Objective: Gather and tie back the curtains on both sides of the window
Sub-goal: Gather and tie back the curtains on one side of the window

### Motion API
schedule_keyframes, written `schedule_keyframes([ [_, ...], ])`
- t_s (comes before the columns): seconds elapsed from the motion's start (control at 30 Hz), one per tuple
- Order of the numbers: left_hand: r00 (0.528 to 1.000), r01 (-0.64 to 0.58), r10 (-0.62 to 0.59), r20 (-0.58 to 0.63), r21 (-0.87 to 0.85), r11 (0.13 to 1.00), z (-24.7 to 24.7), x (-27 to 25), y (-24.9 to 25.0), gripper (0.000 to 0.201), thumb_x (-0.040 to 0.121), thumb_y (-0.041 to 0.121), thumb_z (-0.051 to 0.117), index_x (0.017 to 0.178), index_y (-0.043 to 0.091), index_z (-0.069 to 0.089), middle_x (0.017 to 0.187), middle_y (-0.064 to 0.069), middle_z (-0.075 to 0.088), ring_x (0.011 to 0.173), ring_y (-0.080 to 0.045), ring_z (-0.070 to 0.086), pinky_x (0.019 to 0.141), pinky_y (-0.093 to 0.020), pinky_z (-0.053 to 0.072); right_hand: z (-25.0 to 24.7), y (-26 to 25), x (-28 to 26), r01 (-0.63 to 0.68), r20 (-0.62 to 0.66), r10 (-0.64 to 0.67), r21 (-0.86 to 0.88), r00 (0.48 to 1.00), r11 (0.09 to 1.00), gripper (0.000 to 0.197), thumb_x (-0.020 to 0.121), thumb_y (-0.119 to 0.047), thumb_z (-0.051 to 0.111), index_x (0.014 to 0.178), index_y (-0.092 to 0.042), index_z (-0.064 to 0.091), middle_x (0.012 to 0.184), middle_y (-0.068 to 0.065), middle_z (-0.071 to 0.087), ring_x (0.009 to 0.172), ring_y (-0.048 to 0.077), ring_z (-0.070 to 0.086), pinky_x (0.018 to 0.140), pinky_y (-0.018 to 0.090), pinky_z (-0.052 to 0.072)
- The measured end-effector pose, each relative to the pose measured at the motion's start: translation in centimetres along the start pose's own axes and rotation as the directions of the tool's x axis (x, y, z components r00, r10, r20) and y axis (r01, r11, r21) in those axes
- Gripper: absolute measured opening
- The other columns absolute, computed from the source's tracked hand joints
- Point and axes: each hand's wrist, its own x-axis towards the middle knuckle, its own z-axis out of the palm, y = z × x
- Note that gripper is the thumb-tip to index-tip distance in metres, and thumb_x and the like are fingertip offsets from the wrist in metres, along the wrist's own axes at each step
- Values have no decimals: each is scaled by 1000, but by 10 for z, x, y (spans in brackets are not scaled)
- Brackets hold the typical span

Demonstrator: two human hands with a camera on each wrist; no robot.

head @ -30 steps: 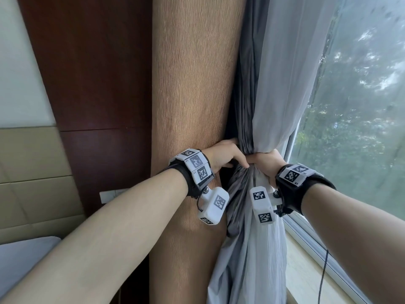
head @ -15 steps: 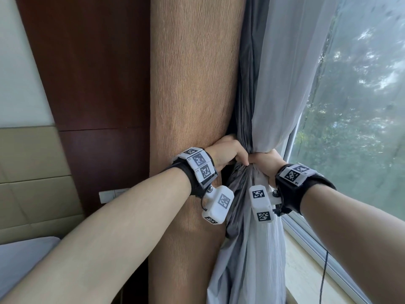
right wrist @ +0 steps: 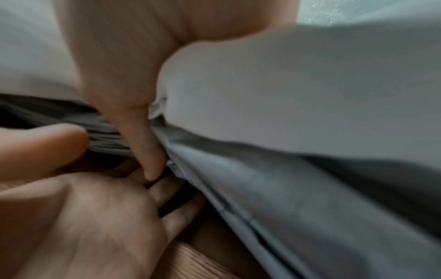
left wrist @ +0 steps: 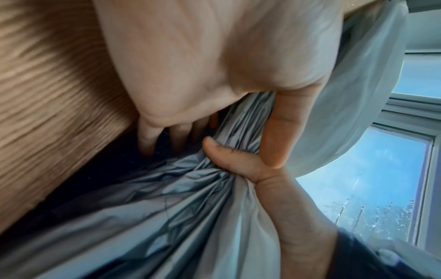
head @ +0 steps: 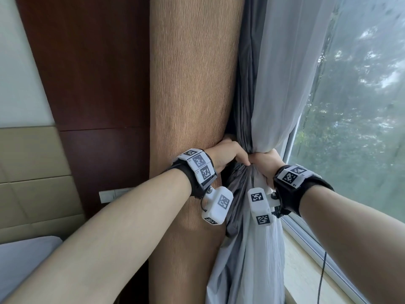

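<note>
A brown ribbed curtain [head: 192,84] hangs left of a grey lining curtain [head: 245,95] and a white sheer curtain [head: 282,73]. The grey and white fabrics are pinched into one bunch at waist height. My left hand [head: 225,153] wraps that bunch from the left. Its fingers [left wrist: 148,139] reach into the dark gap behind the grey fabric, and its thumb [left wrist: 284,128] lies on the front. My right hand [head: 263,162] grips the same bunch from the right, its thumb [left wrist: 222,152] pressed into the gathered folds. No tie-back is visible.
The window pane [head: 350,106] and its pale sill [head: 306,270] lie to the right, with a black cable [head: 322,277] over the sill. Dark wood panelling [head: 87,73], a padded wall panel [head: 32,172], a wall plate [head: 114,194] and a bed corner [head: 22,255] are at left.
My left hand has pushed slightly deeper behind the grey curtain and its wrist has turned a little. My right hand keeps its grip in the same spot.
</note>
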Motion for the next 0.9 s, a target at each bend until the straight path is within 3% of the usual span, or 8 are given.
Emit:
schedule_keyframes([
  [0.1,1000,-1,0,20,31,1000,5,-9,7,77,40,6,72,114,-13,65,101,-20,69,95,-30,63,109,-38,45,-2,-1,1,18,42,-16,-51,999,999,19,94,9,62,87,-9,61,84,3,61,63,1,62,57,15,47],
  [0.17,999,-13,12,39,42,999,6,-14,12,67,44,5,69,109,-11,68,90,-16,62,83,-24,57,99,-38,46,-4,-3,-2,-23,23,24,-49,999,999,12,96,2,63,98,-8,58,93,5,60,82,15,61,71,24,48],
  [0.3,999,-29,28,39,8,1000,5,-17,16,72,45,5,68,117,2,66,102,-15,63,98,-26,60,106,-47,48,-9,-4,-5,29,30,-30,27,999,999,26,87,14,68,84,-11,67,80,-1,68,61,4,63,47,11,47],
  [0.43,998,-50,48,45,27,998,1,-24,21,76,48,4,67,123,-8,63,114,-26,68,102,-27,62,103,-46,50,-7,-4,-6,39,24,-41,57,999,998,25,84,16,69,89,-9,70,85,3,71,71,12,67,48,14,51],
  [0.53,998,-52,50,38,53,997,0,-24,20,81,48,6,69,128,-4,62,129,-25,67,111,-29,66,103,-45,51,-4,-4,-5,25,9,-25,54,1000,998,22,84,13,68,89,-8,70,84,6,71,71,15,65,47,16,50],
  [0.63,999,-40,38,37,46,998,0,-26,19,84,48,5,68,131,-1,61,131,-23,67,116,-29,64,92,-35,50,-3,-3,-5,14,11,-14,33,1000,999,19,84,12,67,90,-6,70,89,11,72,67,14,64,49,20,52],
  [0.8,997,-54,55,50,-7,998,0,-25,16,77,54,-3,70,128,15,56,133,-10,67,126,-27,58,111,-38,44,-4,-3,-3,19,2,-19,-10,1000,1000,17,86,10,66,87,-6,68,83,9,67,64,14,59,40,14,45],
  [0.9,995,-63,65,75,-31,998,0,-22,13,88,49,-1,69,134,19,55,132,-7,68,124,-23,59,112,-38,44,-4,-3,-4,19,0,-19,-31,1000,999,19,89,7,65,79,-8,62,74,5,61,61,12,53,38,12,41],
])
